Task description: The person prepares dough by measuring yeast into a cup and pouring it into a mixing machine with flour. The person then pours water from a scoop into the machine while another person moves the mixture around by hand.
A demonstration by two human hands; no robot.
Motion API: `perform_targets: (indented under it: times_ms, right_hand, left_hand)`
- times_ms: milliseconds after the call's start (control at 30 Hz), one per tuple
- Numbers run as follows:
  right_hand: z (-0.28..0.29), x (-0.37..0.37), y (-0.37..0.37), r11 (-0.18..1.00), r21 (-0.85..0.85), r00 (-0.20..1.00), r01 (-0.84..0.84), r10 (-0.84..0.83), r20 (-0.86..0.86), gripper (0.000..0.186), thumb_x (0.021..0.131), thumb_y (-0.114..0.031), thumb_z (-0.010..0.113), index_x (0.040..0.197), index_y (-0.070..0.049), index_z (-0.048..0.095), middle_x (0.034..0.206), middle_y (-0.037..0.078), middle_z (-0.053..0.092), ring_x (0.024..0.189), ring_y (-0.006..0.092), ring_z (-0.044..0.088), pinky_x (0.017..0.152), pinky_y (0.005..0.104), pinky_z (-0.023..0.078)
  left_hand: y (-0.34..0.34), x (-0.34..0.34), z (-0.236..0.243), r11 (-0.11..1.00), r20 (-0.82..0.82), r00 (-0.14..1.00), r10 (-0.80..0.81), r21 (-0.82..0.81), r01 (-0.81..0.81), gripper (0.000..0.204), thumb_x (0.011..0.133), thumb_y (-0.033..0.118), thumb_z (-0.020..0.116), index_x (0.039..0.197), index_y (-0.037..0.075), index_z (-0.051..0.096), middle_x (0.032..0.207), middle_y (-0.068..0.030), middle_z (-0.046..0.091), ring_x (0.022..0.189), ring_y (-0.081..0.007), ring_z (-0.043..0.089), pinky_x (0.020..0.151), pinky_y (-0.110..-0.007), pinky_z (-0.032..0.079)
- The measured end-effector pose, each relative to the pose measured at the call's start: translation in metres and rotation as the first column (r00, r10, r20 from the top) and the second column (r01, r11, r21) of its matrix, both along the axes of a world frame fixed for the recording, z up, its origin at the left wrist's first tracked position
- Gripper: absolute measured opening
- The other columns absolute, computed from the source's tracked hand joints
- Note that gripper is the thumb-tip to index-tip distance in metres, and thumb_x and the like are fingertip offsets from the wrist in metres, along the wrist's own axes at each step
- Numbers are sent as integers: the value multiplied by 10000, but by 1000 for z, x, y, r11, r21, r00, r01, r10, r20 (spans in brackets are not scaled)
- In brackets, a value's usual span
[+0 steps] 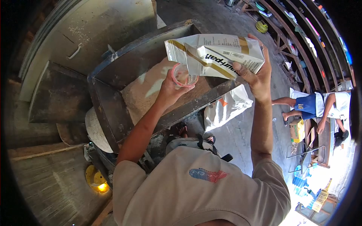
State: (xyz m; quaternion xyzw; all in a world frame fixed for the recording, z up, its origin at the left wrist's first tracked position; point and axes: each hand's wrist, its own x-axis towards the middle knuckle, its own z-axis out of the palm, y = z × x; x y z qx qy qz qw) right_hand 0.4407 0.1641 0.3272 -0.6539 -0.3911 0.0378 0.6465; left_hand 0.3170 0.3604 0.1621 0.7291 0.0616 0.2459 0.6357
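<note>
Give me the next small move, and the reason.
Probably tip the packet slightly toward the cup with the right hand: the packet's end overlaps the cup's rim in this view, and the left hand holds the cup over the trough.

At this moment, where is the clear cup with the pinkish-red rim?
In the head view, the cup is near the upper middle, in the person's left hand, over the dark trough and right beside the white-and-gold packet.
</note>
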Motion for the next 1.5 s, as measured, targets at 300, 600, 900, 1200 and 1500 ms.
perform_targets:
  times_ms: [300, 600, 900, 1200, 1500]
  right_hand:
    - [6, -1, -2, 1000, 9, 996, 0, -1, 86, 756, 703, -130, 777, 1301, 29, 342, 1094, 131, 570, 1009, 192, 564, 869, 314, 460]
    - [20, -2, -3, 1000, -18, 989, 6, -3, 148, 745, 705, -140, 778, 1301, 10, 357, 1087, 122, 576, 1001, 183, 565, 867, 304, 458]
    - [16, 6, 0, 1000, -28, 971, 7, 0, 240, 732, 707, -155, 778, 1296, 4, 373, 1079, 126, 581, 1003, 191, 568, 870, 318, 457]
    - [16, 9, 2, 999, -44, 977, -10, 19, 213, 760, 688, -189, 794, 1295, 2, 378, 1102, 140, 566, 1014, 199, 563, 881, 323, 447]
    - [20, 6, 2, 999, -42, 975, -14, 23, 222, 775, 664, -202, 808, 1283, 11, 392, 1107, 144, 563, 1046, 206, 542, 897, 315, 425]
  left_hand:
    - [1, 2, -4, 999, -2, 1000, 3, 47, -3, 758, 674, 177, 800, 1279, 39, 363, 1205, -111, 499, 1123, -225, 490, 927, -344, 416]
    - [-1, -1, 8, 996, -4, 999, -34, 84, 34, 705, 734, 87, 744, 1302, 26, 330, 1241, -62, 457, 1148, -159, 457, 995, -322, 361]
    - [1, -2, 10, 998, -14, 999, -36, 55, 36, 707, 720, 111, 759, 1288, 23, 347, 1211, -68, 483, 1140, -160, 461, 986, -320, 359]
    - [3, 1, 1, 996, 34, 999, 7, 91, -10, 740, 687, 148, 790, 1278, 36, 359, 1204, -108, 495, 1121, -204, 494, 939, -329, 408]
    - [6, 0, -14, 999, -52, 999, 0, 39, 2, 757, 709, 122, 771, 1304, 27, 312, 1218, -97, 478, 1132, -191, 477, 959, -331, 393]
